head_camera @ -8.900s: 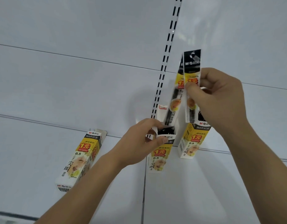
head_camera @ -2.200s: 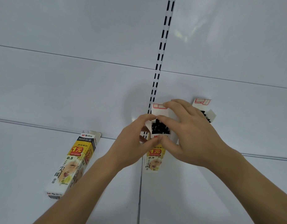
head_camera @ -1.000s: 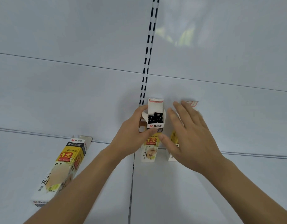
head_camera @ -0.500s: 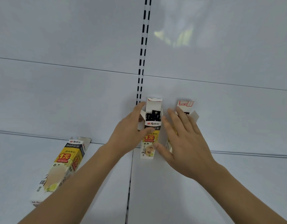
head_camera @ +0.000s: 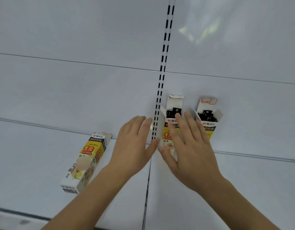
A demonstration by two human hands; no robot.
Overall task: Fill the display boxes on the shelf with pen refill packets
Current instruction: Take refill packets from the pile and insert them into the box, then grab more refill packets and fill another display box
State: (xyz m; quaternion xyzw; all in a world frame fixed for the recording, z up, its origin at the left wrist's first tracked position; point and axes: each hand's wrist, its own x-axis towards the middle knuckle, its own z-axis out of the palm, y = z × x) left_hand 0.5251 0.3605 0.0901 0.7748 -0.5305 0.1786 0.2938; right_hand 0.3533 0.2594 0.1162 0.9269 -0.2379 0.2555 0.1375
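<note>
**Hands come off the filled middle box**

On the white metal shelf (head_camera: 44,155), both hands have let go: left hand (head_camera: 135,146) and right hand (head_camera: 190,150) hover with fingers straight and apart. The upright yellow-and-white display box (head_camera: 174,113), black refill packets (head_camera: 172,112) inside, looks full; the lying box (head_camera: 84,161) likely follows.

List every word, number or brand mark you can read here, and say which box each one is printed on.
"M&G": top band of the yellow, white and black cardboard box lying at the left.
"1元": red badge, same box.
"0.5": below that badge, partly cut off.
"M&G": upright open middle box behind the right hand.
"1": badge there, the rest hidden.
"0.5": same box.
"M&G": upright open right box.
Small black-band print and large characters: too blurred.
</note>
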